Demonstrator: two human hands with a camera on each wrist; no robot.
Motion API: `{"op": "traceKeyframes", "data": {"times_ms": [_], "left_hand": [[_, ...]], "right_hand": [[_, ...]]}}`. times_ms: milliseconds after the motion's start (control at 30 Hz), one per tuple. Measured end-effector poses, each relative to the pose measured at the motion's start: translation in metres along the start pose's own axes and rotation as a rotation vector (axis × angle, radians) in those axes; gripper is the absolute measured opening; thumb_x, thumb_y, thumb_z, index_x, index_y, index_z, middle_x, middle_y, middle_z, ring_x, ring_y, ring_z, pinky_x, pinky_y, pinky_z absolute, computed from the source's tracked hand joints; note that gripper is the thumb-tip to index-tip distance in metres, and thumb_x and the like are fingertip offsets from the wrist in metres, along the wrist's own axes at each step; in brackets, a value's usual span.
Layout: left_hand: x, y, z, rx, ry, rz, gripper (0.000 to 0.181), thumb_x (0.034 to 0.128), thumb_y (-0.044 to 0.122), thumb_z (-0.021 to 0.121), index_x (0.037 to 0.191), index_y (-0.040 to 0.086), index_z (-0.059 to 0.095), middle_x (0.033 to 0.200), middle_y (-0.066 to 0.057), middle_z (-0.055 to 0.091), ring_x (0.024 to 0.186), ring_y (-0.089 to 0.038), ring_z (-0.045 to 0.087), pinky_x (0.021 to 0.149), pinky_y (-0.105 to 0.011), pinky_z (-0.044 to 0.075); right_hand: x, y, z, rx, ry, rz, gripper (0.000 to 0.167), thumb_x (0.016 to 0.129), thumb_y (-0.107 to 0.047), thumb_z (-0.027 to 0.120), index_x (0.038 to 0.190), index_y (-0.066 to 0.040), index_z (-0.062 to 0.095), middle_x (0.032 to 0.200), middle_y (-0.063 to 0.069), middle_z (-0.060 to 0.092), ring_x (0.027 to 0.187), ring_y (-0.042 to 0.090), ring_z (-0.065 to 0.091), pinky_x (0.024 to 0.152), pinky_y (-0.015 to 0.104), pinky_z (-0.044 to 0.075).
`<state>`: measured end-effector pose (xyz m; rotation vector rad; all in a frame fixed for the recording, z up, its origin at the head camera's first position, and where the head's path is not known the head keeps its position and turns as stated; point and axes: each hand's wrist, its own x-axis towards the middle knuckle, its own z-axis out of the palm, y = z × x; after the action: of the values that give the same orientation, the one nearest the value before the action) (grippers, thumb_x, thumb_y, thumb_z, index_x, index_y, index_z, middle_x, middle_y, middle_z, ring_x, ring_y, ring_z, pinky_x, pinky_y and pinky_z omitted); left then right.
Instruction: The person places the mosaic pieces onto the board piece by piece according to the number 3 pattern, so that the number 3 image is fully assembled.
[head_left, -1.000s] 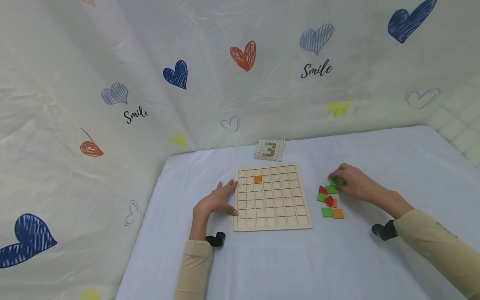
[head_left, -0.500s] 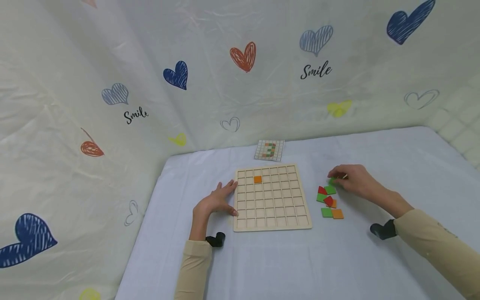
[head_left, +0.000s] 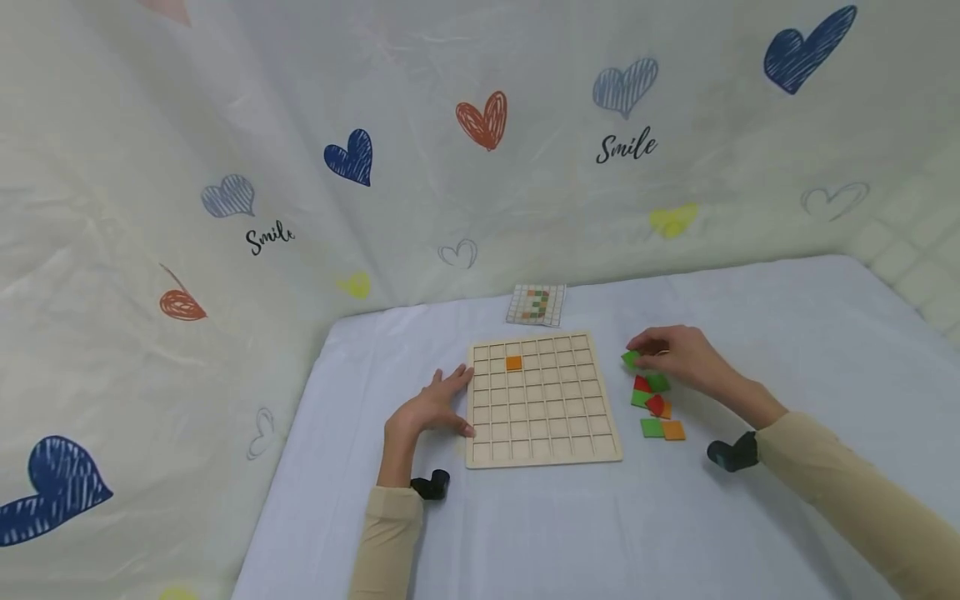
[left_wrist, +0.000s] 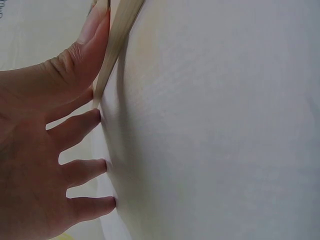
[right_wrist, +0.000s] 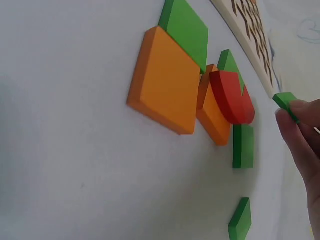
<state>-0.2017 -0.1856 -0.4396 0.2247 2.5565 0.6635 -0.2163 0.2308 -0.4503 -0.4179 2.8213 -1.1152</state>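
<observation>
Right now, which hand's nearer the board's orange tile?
Left hand, touching the board left of the orange tile; right hand, farther off, beyond the board's right edge.

A narrow free strip of table (head_left: 609,350) separates the grid board (head_left: 546,408) from the green tile (head_left: 629,359) pinched in the fingers (right_wrist: 298,142) of the right hand (head_left: 686,354). On that hand's near side, loose tiles (head_left: 673,431), some overlapping, crowd the way. The left hand (head_left: 429,408) blocks part of the board's left edge. One orange tile (head_left: 513,363) fills a square; the other squares are open from above, with wide room in front.
</observation>
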Motion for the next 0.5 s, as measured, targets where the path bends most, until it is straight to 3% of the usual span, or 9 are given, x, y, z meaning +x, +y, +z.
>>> {"op": "traceKeyframes", "data": {"times_ms": [233, 500], "left_hand": [[-0.001, 0.0, -0.001, 0.015, 0.005, 0.013, 0.109, 0.075, 0.024, 0.092, 0.164, 0.021, 0.029, 0.173, 0.002, 0.018, 0.161, -0.037, 0.0, 0.123, -0.069, 0.015], [-0.001, 0.002, 0.0, 0.021, 0.003, -0.001, 0.11, 0.0745, 0.025, 0.093, 0.164, 0.021, 0.029, 0.173, 0.003, 0.018, 0.161, -0.036, 0.001, 0.123, -0.07, 0.016]], "right_hand": [[0.005, -0.012, 0.008, 0.078, -0.04, 0.01, 0.031, 0.092, -0.007, 0.071, 0.122, 0.002, 0.072, 0.119, 0.02, 0.073, 0.106, 0.035, 0.069, 0.089, 0.044, 0.061], [0.017, -0.022, 0.021, 0.076, -0.034, 0.006, 0.032, 0.092, -0.009, 0.072, 0.122, 0.001, 0.073, 0.12, 0.019, 0.073, 0.107, 0.034, 0.07, 0.093, 0.049, 0.059]]}}
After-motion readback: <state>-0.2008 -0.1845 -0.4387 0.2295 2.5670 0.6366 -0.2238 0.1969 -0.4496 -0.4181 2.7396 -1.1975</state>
